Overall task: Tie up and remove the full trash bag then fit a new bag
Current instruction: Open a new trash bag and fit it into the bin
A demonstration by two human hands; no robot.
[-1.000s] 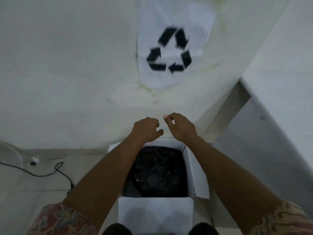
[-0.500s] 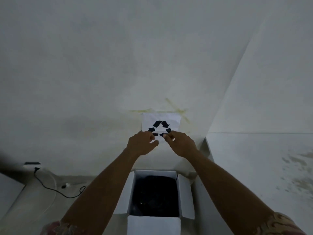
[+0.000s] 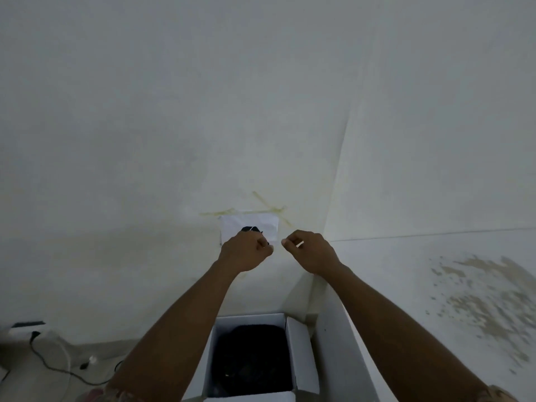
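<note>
Up high, left hand (image 3: 246, 252) & right hand (image 3: 311, 250) both fisted, grip contents unclear. Black trash bag (image 3: 251, 358) sits well below in white box (image 3: 301, 355), w/ recycling sign (image 3: 249, 226) half hidden.

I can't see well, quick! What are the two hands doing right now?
Left hand: closed in a fist; holding anything cannot be told.
Right hand: fingers curled shut; what it pinches cannot be told.

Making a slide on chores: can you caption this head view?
Both hands, left and right, raised in loose fists before a recycling sign, above a white box holding a black bag.
</note>
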